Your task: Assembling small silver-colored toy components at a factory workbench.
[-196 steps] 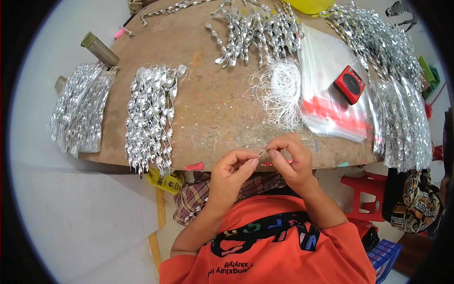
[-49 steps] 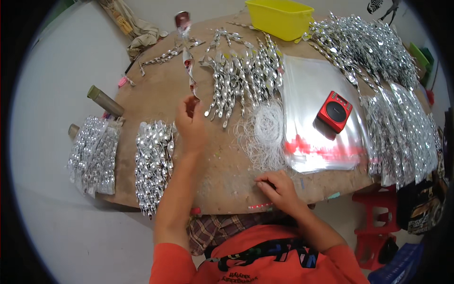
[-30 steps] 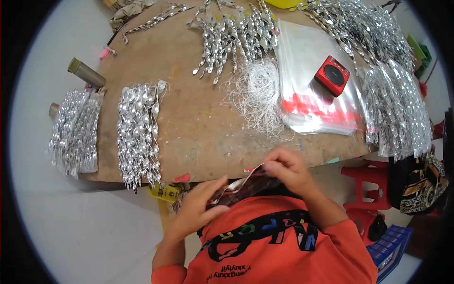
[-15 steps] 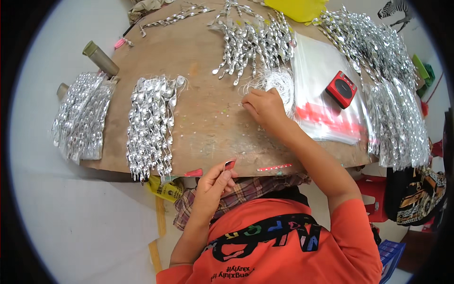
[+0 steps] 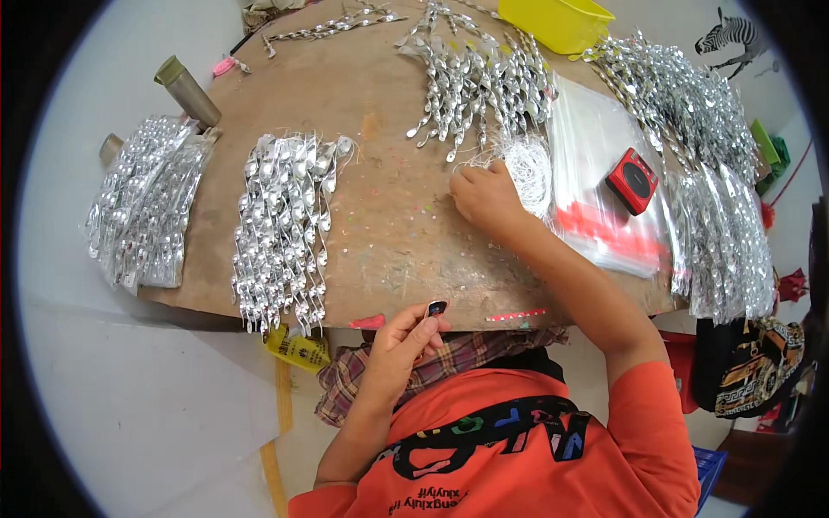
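A brown bench [image 5: 380, 233], its surface scuffed and flecked with colour.
On it, left to right: packaged silver strips [image 5: 142, 203] at the left edge, a row of twisted silver strips [image 5: 281, 229] reaching the near edge, a tangle of white string [image 5: 528, 177], clear bags [image 5: 596, 142] with red bands, and a glittering silver heap [image 5: 682, 99]. Toward the far side lie a bunch of silver spirals [image 5: 484, 82] and a yellow tub [image 5: 553, 22].

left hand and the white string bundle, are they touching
Apart: in the head view, brown tabletop shows plainly between the left hand and the white string bundle.
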`<state>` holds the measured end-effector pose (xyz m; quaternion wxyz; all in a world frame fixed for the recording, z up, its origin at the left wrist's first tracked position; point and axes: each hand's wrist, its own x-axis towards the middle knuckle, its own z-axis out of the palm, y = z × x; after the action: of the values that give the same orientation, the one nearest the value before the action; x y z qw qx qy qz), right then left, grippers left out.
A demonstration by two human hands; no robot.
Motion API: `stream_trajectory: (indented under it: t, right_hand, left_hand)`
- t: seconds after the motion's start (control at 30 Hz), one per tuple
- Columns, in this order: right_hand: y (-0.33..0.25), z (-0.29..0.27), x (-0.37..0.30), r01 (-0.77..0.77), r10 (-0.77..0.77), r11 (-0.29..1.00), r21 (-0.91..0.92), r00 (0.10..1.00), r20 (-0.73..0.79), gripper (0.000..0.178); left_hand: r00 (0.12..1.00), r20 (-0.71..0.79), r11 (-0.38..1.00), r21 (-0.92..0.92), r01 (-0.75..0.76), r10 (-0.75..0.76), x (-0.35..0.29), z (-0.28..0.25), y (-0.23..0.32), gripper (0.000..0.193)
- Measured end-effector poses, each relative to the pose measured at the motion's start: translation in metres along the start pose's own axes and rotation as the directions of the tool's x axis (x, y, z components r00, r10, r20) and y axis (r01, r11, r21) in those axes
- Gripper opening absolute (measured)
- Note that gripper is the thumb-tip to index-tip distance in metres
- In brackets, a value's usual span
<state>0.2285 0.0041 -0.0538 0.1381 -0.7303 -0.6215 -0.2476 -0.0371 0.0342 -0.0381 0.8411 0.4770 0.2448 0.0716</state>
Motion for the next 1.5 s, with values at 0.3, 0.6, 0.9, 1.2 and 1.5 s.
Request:
stream_trajectory:
  t: [0.3, 0.6, 0.9, 1.2, 1.5]
  right_hand:
    - [-0.068, -0.101, -0.042, -0.587, 0.420, -0.130, 0.799, 0.698, 0.580, 0.005]
    - [-0.099, -0.126, -0.070, -0.490, 0.298, -0.344, 0.801, 0.752, 0.588, 0.016]
    - [-0.098, -0.121, -0.074, -0.475, 0.326, -0.352, 0.807, 0.746, 0.581, 0.020]
    - [-0.094, -0.119, -0.075, -0.498, 0.319, -0.314, 0.808, 0.746, 0.584, 0.020]
    - [-0.096, -0.119, -0.074, -0.505, 0.314, -0.323, 0.801, 0.741, 0.594, 0.020]
  left_hand:
    - [0.999, 0.027, 0.996, -0.080, -0.028, 0.031, 0.005, 0.004, 0.010, 0.032]
    - [0.998, 0.017, 0.989, -0.135, -0.064, 0.067, 0.001, 0.021, 0.016, 0.026]
    - [0.996, 0.035, 0.993, -0.095, -0.073, 0.077, 0.001, 0.024, 0.015, 0.029]
    - [0.995, 0.020, 0.992, -0.079, -0.096, 0.098, 0.002, 0.028, 0.014, 0.028]
    - [0.994, 0.028, 0.992, -0.063, -0.106, 0.108, 0.003, 0.026, 0.011, 0.028]
